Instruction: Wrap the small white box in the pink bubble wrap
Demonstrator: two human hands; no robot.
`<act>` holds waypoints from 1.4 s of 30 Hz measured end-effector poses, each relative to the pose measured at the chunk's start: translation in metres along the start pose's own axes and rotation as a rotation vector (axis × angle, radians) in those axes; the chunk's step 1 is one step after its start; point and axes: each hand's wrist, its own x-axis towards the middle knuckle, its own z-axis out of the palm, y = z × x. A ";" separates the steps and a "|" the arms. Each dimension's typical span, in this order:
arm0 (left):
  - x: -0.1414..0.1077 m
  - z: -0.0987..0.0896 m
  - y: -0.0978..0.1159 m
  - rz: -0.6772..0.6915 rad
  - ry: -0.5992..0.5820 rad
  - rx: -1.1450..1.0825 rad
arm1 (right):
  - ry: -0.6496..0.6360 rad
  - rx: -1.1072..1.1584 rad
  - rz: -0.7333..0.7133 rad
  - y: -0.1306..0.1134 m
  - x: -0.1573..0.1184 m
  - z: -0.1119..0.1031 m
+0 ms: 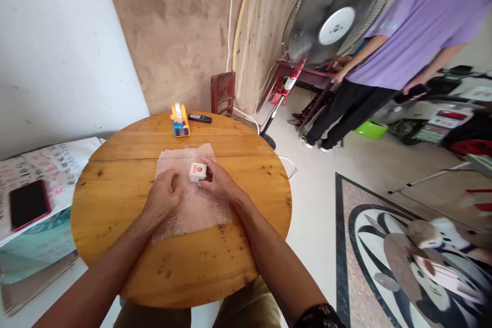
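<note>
A small white box [198, 172] with red print is held in my right hand [217, 179], its fingers and thumb closed around the right side. Beneath it a sheet of clear bubble wrap [200, 218] lies spread on the round wooden table [184, 279]. My left hand [165, 196] rests over the left part of the wrap with its fingers curled in. Whatever may be between those fingers is hidden. A gap separates the left hand from the box.
At the table's far edge stand an orange and blue tape dispenser [179, 120] and a dark remote-like object [200, 118]. A phone [29, 204] lies on papers at left. Beyond the table are a standing fan [336, 25], a red chair [222, 93] and a person in purple [426, 31].
</note>
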 end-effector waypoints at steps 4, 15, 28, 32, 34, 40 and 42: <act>0.003 0.003 0.001 -0.026 0.041 -0.084 | -0.019 0.190 0.004 0.004 0.003 -0.004; 0.009 0.008 -0.009 -0.007 0.074 -0.102 | -0.109 0.283 -0.013 0.003 0.004 0.001; 0.010 0.010 -0.014 0.026 0.101 -0.067 | -0.218 0.405 0.043 0.002 0.003 0.005; 0.010 0.009 -0.012 0.028 0.092 -0.047 | -0.206 0.307 0.025 0.003 0.002 0.004; 0.010 0.008 -0.012 0.029 0.086 -0.039 | -0.205 0.264 0.004 0.004 0.001 0.002; 0.010 0.007 -0.011 0.026 0.085 -0.062 | -0.231 0.263 -0.011 0.005 -0.003 -0.003; 0.009 0.007 -0.010 0.041 0.129 -0.051 | -0.224 0.261 -0.015 0.004 -0.003 -0.003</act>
